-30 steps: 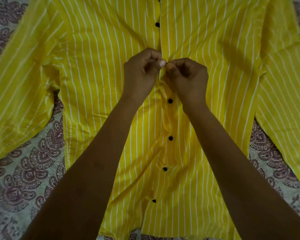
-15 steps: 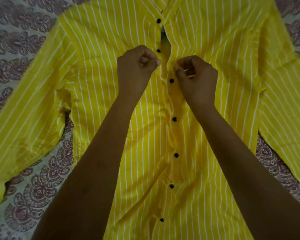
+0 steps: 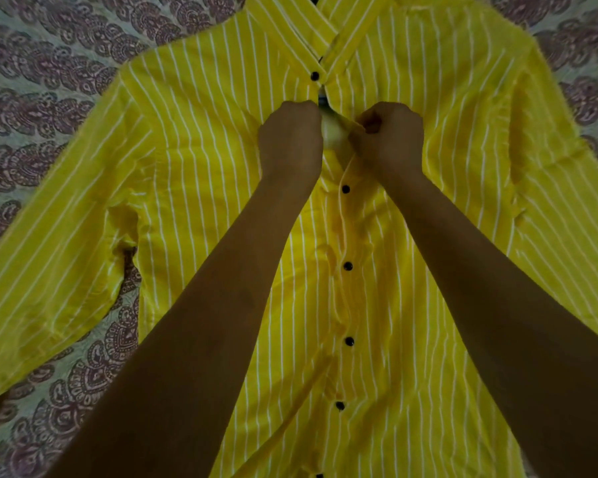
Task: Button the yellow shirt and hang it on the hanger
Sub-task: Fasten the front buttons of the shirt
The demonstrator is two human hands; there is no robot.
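Observation:
A yellow shirt [image 3: 204, 174] with thin white stripes lies flat, front up, sleeves spread to both sides. Small black buttons run down its placket [image 3: 346, 267]; those below my hands are fastened. My left hand [image 3: 290, 139] pinches the left edge of the placket just under the collar. My right hand [image 3: 390, 136] pinches the right edge, and a fold of fabric is bunched between them. One black button [image 3: 315, 76] sits above my hands near the collar. The button under my fingers is hidden. No hanger is in view.
The shirt rests on a bedsheet [image 3: 49, 63] printed with purple-brown paisley motifs, which shows at the upper left, upper right and lower left.
Both hands have moved up the placket from one button to the one above it, and the view has shifted toward the collar. One more fastened button shows below the hands.

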